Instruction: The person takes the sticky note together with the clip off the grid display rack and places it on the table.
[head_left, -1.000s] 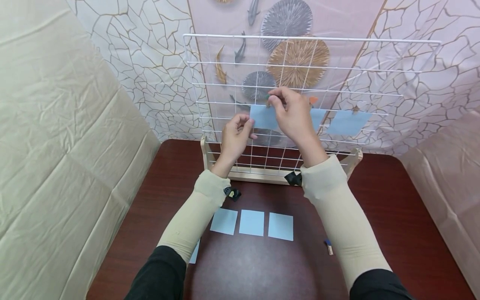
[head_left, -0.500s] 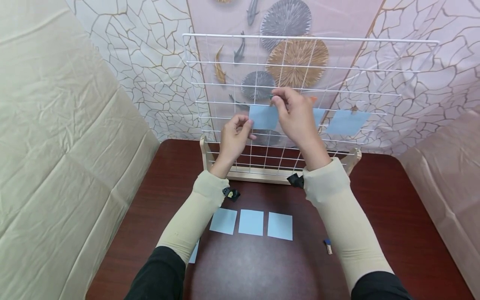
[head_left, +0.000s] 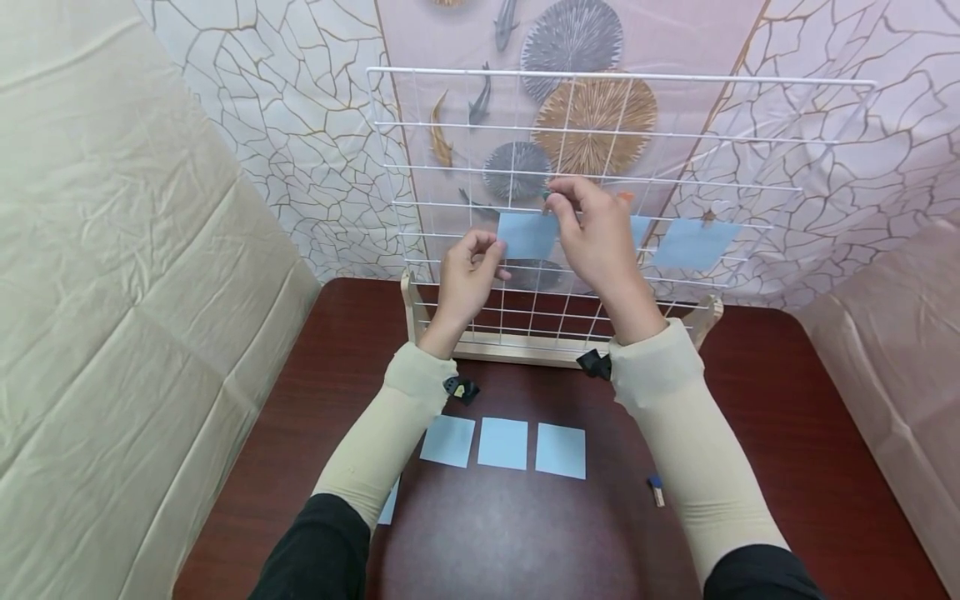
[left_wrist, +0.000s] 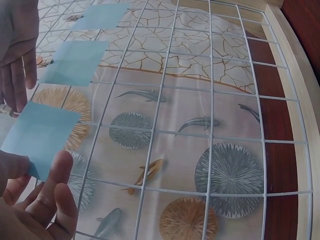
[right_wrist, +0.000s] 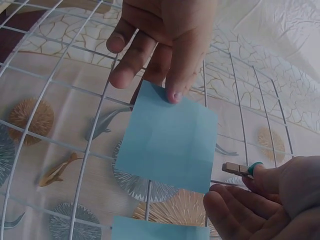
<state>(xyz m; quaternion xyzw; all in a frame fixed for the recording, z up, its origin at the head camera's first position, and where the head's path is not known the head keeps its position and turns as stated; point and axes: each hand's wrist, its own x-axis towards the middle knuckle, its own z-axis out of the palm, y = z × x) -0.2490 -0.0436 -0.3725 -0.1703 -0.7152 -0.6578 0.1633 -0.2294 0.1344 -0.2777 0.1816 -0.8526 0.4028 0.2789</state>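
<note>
My left hand pinches the left edge of a light blue paper square between thumb and fingers, holding it up against a white wire grid. Between thumb and index finger, my right hand grips a small wooden clothespin with a teal end. In the right wrist view its tip points at the paper, a little apart from the edge. A second blue square, with an orange-topped clothespin, hangs on the grid beside it. A third square hangs farther right under a brown clip.
Three blue squares lie in a row on the dark red table, the middle one between its neighbours; another is partly under the left forearm. A blue-topped clothespin lies right. Wooden feet support the grid before a patterned backdrop.
My right hand has shifted slightly right and down with the clothespin. The paper square has dropped a touch; my left hand still pinches it in nearly the same place.
</note>
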